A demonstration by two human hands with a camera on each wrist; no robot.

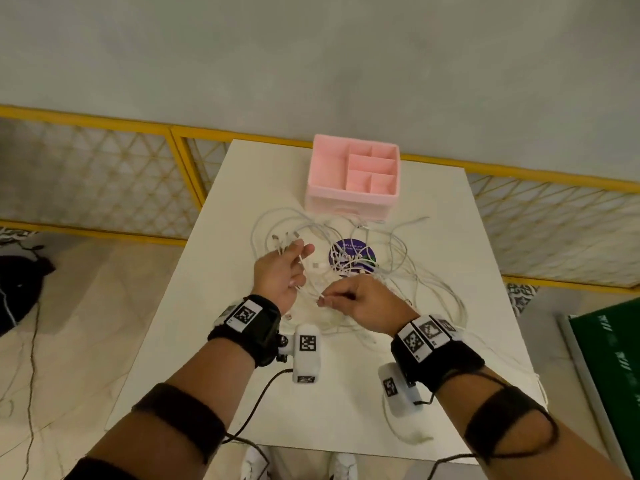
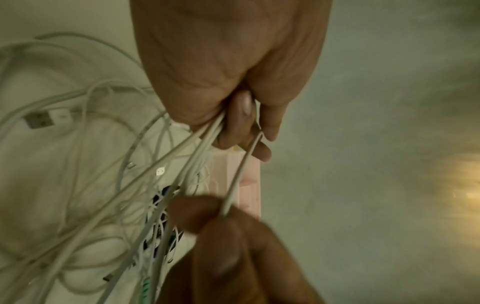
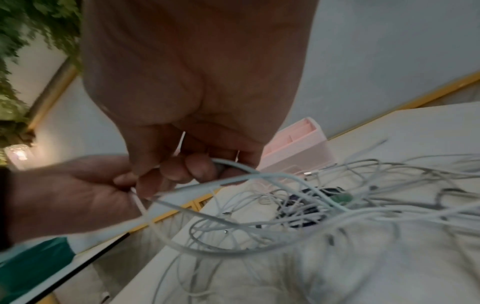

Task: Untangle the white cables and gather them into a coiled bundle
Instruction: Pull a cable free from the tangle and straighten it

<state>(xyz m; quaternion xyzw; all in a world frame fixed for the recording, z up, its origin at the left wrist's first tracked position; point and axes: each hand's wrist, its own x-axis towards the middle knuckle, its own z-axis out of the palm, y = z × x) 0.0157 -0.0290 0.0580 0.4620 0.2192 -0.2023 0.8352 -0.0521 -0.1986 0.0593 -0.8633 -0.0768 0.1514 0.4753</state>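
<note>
White table (image 1: 346,403), grey wall (image 1: 311,57), yellow lattice fence (image 1: 104,174)

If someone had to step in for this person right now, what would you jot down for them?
Left hand: grips several white cables, connector ends fanned past its fingers.
Right hand: pinches one strand running to the left hand.
The rest of the cables sprawl tangled on the table, over a purple sticker, before the pink organizer.
Done: some ends gathered.
Left: free the tangle, coil the bundle.

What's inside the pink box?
The pink box shows only bare pink compartments from above; nothing is visible in them. Its walls hide parts of the compartment floors. The white cables lie outside, on the table.
</note>
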